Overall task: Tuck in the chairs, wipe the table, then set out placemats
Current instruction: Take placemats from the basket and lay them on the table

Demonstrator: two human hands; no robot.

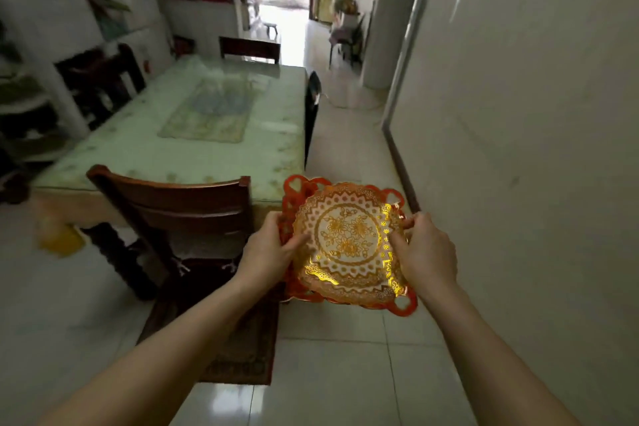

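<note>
A stack of round placemats [349, 235], gold lace pattern on top and red ones beneath, is held in the air near the table's near right corner. My left hand [273, 245] grips its left edge with the thumb on top. Its right edge is pinched by my right hand [425, 249]. The dining table [145, 152] carries a pale green floral cloth under a clear cover. A dark wooden chair [179, 204] stands at the near end, its seat partly under the table. Other chairs stand at the far end [249, 48], the right side [311, 104] and the left side [103, 79].
A patterned brown rug [242, 346] lies on the tiled floor under the near chair. A white wall [518, 149] runs along the right, leaving a tiled aisle beside the table. A yellow object [60, 239] sits by the table's near left leg. Shelves and a bright doorway lie beyond.
</note>
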